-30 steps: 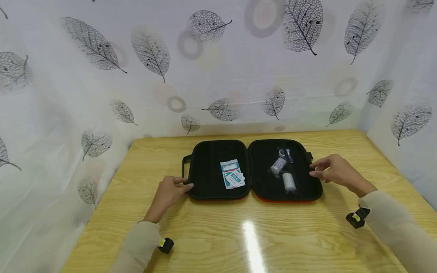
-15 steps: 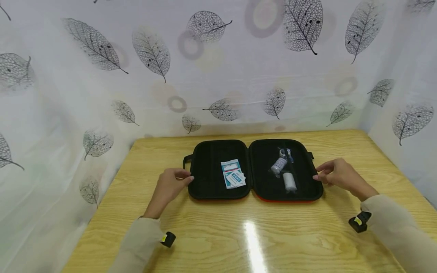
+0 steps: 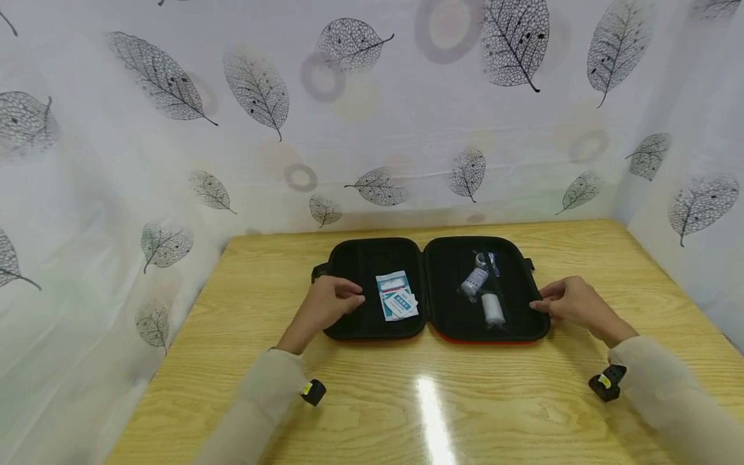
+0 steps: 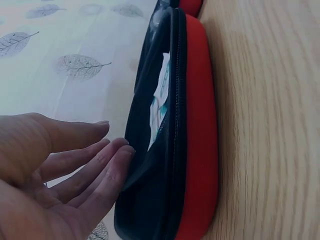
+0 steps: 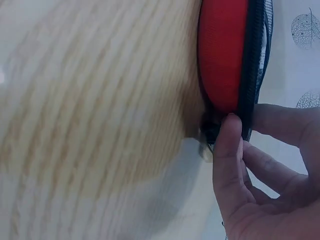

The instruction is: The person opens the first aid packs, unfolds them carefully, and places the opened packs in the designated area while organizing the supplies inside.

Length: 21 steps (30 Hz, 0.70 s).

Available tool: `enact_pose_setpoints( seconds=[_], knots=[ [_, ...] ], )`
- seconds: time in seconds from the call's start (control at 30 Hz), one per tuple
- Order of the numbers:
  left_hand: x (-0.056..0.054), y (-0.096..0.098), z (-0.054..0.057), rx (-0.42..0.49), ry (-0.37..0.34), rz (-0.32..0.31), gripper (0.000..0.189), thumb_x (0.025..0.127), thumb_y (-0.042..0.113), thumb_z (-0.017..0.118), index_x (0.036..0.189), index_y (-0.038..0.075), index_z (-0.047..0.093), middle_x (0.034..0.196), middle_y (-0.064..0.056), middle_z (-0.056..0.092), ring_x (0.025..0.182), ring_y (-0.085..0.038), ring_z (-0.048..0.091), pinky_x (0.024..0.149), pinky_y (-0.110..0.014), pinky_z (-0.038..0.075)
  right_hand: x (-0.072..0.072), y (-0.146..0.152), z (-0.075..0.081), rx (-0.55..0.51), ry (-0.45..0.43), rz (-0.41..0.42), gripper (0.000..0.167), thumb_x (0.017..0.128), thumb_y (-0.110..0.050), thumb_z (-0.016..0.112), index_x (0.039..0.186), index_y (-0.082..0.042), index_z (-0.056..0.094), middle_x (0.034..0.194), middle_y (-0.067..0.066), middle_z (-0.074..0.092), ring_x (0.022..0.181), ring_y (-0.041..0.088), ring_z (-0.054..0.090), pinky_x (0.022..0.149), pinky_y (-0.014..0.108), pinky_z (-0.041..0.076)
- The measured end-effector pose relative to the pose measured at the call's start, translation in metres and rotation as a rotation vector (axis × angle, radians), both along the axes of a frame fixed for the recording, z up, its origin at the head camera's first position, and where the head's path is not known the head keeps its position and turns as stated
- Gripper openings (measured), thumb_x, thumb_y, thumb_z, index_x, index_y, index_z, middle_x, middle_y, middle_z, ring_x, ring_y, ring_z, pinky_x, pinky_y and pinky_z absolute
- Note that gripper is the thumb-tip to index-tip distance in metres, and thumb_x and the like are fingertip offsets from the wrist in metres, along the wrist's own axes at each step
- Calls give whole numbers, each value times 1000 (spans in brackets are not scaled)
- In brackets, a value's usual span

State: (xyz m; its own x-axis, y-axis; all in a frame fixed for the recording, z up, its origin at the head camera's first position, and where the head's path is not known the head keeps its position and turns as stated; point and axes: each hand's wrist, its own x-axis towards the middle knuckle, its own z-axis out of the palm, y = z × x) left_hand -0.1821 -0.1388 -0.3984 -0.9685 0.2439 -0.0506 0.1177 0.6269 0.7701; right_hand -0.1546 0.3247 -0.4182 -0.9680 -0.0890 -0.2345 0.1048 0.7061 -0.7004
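Observation:
A zippered case [image 3: 447, 316], black inside with a red shell [image 4: 200, 130], lies unfolded on the table. My left hand [image 3: 328, 302] hovers over its left half, fingers spread and holding nothing; in the left wrist view the fingertips are near the rim. At the right edge, my right hand [image 3: 581, 309] pinches the case's zippered rim between thumb and finger, seen closely in the right wrist view. White and teal packets [image 3: 398, 301] sit in the left half. The right half holds a wrapped white roll [image 3: 493, 310] and a small plastic-wrapped cylinder [image 3: 474, 282] with printing.
A wooden table [image 3: 372, 394] extends around the case. Behind and beside it hangs a white curtain [image 3: 401, 129] with a leaf print. A black carrying handle [image 3: 318, 271] sticks out at the case's left side, partly behind my left hand.
My left hand has left the case's left edge and moved right, over the left half. The right hand has slid slightly nearer along the right edge. The contents have stayed put.

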Motion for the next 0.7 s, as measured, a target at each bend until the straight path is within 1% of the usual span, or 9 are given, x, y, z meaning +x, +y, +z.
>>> enact_pose_setpoints(
  seconds=[0.13, 0.27, 0.4, 0.53, 0.7],
  knots=[
    [-8, 10, -3, 68, -84, -3, 20, 95, 13, 73, 109, 0, 76, 89, -6, 75, 77, -20, 73, 73, -34, 61, 1, -1, -2, 14, 11, -8, 65, 95, -27, 74, 128, 25, 52, 106, 28, 69, 71, 21, 67, 71, 36, 58],
    [-15, 18, -6, 120, -163, 6, 14, 95, 9, 72, 104, 0, 77, 89, -8, 75, 78, -21, 73, 72, -32, 62, 1, -1, -3, 11, 13, -23, 66, 94, -28, 75, 127, 25, 52, 106, 29, 69, 72, 20, 66, 68, 34, 57],
    [-21, 24, -11, 133, -209, 0, 11, 94, 6, 72, 101, -1, 77, 87, -8, 75, 74, -18, 72, 69, -32, 62, 2, -1, -3, 17, 16, -30, 67, 94, -29, 75, 127, 25, 52, 111, 33, 66, 74, 19, 67, 68, 32, 56],
    [-25, 29, -14, 146, -265, -6, 9, 94, 5, 71, 97, -3, 77, 85, -10, 75, 69, -16, 71, 66, -30, 61, 2, -1, -4, 14, 9, -33, 68, 93, -32, 74, 128, 23, 53, 112, 33, 66, 73, 19, 68, 69, 32, 56],
    [-29, 32, -17, 122, -310, -29, 10, 96, 5, 69, 94, -2, 76, 84, -11, 73, 67, -16, 71, 64, -29, 61, 4, -1, -5, -7, -5, -42, 69, 94, -33, 74, 130, 22, 53, 114, 33, 65, 73, 20, 69, 67, 32, 57]
  ],
)
